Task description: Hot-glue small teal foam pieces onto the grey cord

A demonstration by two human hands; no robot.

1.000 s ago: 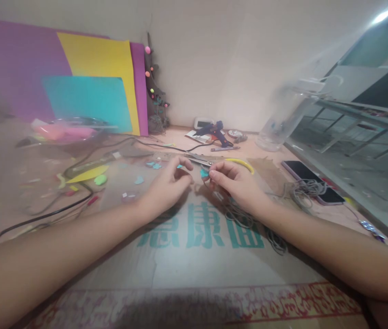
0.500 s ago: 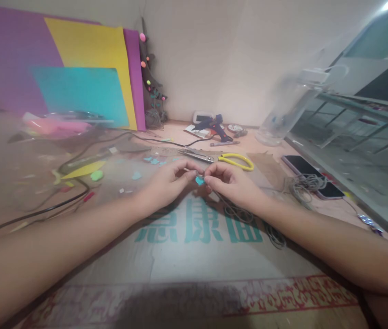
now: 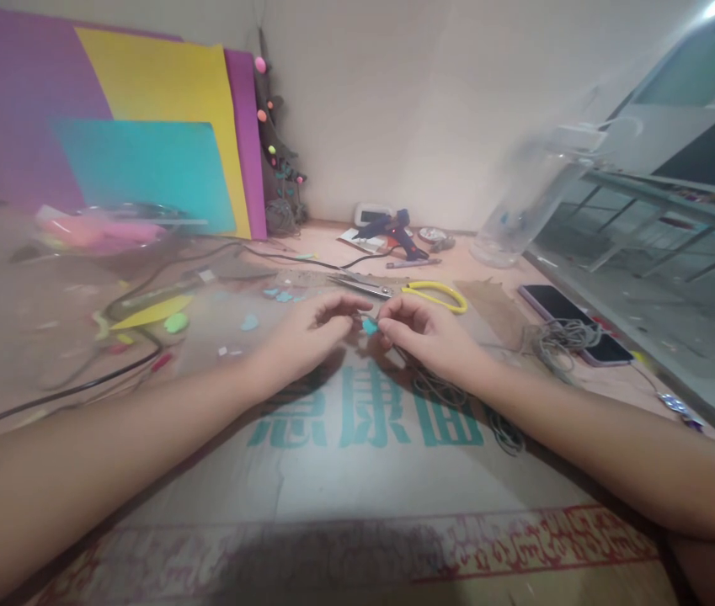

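Between my two hands is a small turquoise cut-out piece [image 3: 370,325], attached to or lying against a thin grey cord. My right hand [image 3: 426,330] pinches at the piece's right edge with thumb and forefinger, and the grey cord [image 3: 439,389] trails below it onto the board. My left hand [image 3: 322,332] has its thumb and fingertips closed around a short stretch of cord just left of the piece. How the cord and piece join is too small to make out. Just beyond my fingers lie yellow-handled scissors [image 3: 436,295], blades toward the left.
Turquoise scraps [image 3: 282,295] lie left of the scissors. Behind them are a glue gun [image 3: 401,236] and its black cable. A phone [image 3: 575,324] under tangled cord and a clear plastic jug [image 3: 521,202] are at right. Coloured sheets [image 3: 148,168] lean at the back left.
My left fingertips have drawn slightly left, away from the turquoise piece, showing more cord. The piece has shifted a little up and stays by my right fingertips.
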